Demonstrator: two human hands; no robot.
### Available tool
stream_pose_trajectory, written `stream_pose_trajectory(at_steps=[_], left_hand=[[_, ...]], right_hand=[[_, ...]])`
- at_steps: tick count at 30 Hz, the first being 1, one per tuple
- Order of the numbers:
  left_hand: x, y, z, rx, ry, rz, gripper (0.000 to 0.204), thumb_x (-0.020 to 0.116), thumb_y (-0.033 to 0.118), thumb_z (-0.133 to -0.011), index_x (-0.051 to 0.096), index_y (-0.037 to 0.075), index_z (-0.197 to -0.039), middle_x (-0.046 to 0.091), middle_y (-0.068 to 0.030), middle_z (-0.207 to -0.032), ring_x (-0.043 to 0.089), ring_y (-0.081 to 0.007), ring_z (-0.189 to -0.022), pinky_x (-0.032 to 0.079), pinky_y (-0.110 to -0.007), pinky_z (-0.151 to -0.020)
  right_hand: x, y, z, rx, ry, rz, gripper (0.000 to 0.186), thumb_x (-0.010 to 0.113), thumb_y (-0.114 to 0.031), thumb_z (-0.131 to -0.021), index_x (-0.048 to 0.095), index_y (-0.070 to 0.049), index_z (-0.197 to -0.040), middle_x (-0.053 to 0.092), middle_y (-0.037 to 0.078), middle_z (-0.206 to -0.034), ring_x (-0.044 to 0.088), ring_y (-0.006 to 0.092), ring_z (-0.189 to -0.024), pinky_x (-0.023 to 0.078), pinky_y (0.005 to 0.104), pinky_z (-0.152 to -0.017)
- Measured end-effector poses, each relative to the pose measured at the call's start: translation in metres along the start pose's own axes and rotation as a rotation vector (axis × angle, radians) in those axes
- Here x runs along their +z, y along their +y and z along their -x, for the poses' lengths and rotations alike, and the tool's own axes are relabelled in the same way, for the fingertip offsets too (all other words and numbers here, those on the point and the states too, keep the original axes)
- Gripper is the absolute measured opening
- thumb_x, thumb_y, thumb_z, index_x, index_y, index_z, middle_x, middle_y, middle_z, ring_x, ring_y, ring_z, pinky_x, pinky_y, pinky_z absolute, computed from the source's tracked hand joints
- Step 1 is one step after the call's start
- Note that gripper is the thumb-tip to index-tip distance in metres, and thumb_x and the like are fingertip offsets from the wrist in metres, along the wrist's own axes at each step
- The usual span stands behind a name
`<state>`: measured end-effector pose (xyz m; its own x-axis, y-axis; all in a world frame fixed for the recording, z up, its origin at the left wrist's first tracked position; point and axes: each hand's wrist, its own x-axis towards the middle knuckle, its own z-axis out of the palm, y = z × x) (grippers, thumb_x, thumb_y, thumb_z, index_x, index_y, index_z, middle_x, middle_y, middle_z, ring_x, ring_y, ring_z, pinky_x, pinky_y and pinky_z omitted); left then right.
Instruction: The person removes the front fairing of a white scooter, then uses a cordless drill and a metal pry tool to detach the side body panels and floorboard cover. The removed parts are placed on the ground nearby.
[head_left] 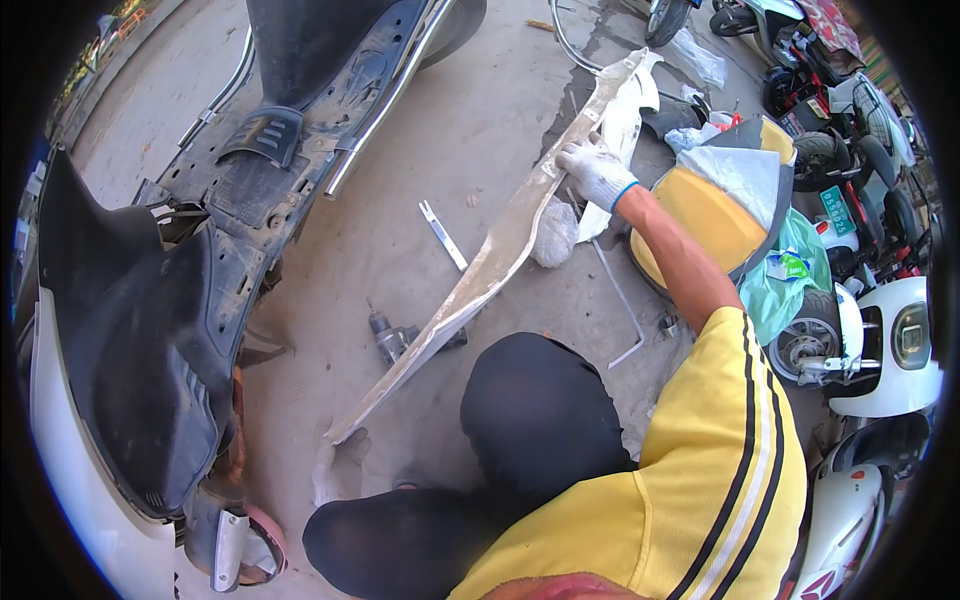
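A white knitted work glove with a blue cuff covers my right hand (597,172). Its fingers are closed on the upper part of a long, narrow white panel (497,238), whose dusty inner side shows. The panel slants from the far right down toward my knees, and its lower end is near the floor by my left leg. Another white piece (622,120) lies behind the panel's far end. My left hand cannot be made out. Under the panel sits a dark power drill (392,338). A slim white strip-shaped tool (443,235) lies to its left.
At left stands a partly stripped scooter (255,190) with its black footboard bare. To the right lie a yellow foam seat (700,215), a green plastic bag (795,275), a clear bundle (555,232) and a bent metal rod (620,305). Parked scooters (880,335) line the right edge.
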<state>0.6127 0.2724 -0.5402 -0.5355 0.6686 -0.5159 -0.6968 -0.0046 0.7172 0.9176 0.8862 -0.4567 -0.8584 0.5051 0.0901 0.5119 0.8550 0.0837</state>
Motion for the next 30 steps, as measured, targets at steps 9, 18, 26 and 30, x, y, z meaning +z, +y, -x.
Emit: stream_pose_trajectory(at_steps=[9, 18, 26, 30], left_hand=[[0.018, -0.015, -0.028, -0.104, 0.001, -0.469, 0.072, 0.064, 0.039, -0.106, 0.036, 0.001, -0.160, 0.065, -0.0214, -0.128, 0.069, -0.0304, -0.111, 0.058, -0.044, -0.097], [0.010, -0.008, -0.014, -0.150, 0.074, -0.631, 0.050, 0.057, 0.032, -0.109, 0.055, -0.001, -0.146, 0.069, -0.0252, -0.129, 0.074, -0.0332, -0.109, 0.060, -0.044, -0.096], [0.077, 0.139, 0.078, 0.377, 0.254, -1.057, 0.041, 0.070, 0.006, -0.097, 0.063, 0.001, -0.137, 0.073, -0.0134, -0.122, 0.072, -0.0253, -0.113, 0.056, -0.037, -0.103], [0.069, 0.156, 0.108, 1.181, 0.473, -1.338, 0.051, 0.080, 0.000, -0.082, 0.062, 0.000, -0.130, 0.071, -0.0174, -0.125, 0.071, -0.0351, -0.110, 0.057, -0.042, -0.098]], right_hand=[[-0.093, 0.182, 0.026, 0.676, 0.356, 0.321, 0.067, 0.079, -0.015, -0.087, 0.055, -0.011, -0.150, 0.052, 0.020, -0.158, 0.053, 0.0397, -0.141, 0.044, 0.0476, -0.119], [-0.005, -0.082, -0.033, 0.007, 0.313, -0.265, 0.057, 0.081, -0.018, -0.086, 0.061, -0.007, -0.139, 0.063, 0.019, -0.142, 0.058, 0.0408, -0.134, 0.045, 0.0512, -0.114], [0.027, -0.181, -0.061, -0.227, 0.375, -0.526, 0.073, 0.082, -0.007, -0.082, 0.056, -0.009, -0.150, 0.060, 0.019, -0.150, 0.054, 0.0407, -0.141, 0.043, 0.0517, -0.118], [-0.074, -0.258, -0.098, -0.402, 0.443, -0.709, 0.071, 0.082, -0.010, -0.087, 0.054, -0.008, -0.152, 0.059, 0.020, -0.151, 0.055, 0.0395, -0.141, 0.045, 0.0483, -0.117]])
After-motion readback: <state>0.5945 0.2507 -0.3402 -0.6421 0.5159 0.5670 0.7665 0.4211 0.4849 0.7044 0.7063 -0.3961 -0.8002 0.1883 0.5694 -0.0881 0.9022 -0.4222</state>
